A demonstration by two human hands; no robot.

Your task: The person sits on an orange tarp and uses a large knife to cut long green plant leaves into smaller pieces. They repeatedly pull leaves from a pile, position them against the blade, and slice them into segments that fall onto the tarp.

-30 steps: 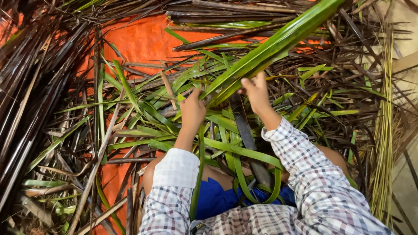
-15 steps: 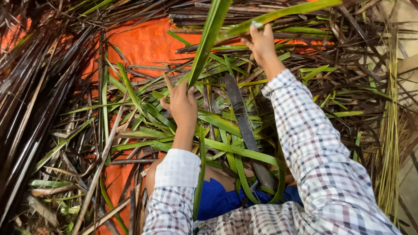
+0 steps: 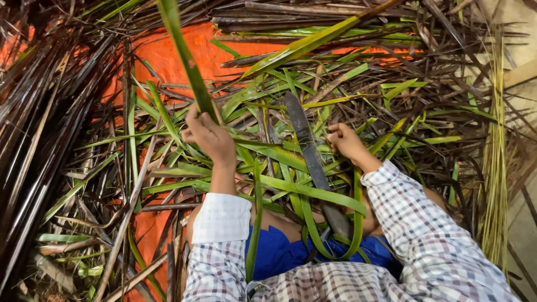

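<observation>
Left hand raised, fingers closed in grip — right hand lower, fingers curled.

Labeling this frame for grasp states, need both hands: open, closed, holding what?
Left hand: closed around a long green leaf strip that rises upward.
Right hand: fingers curled among the green leaves; whether it grips one cannot be told.

Checked shirt, white turned-back cuffs, blue garment beneath
</observation>
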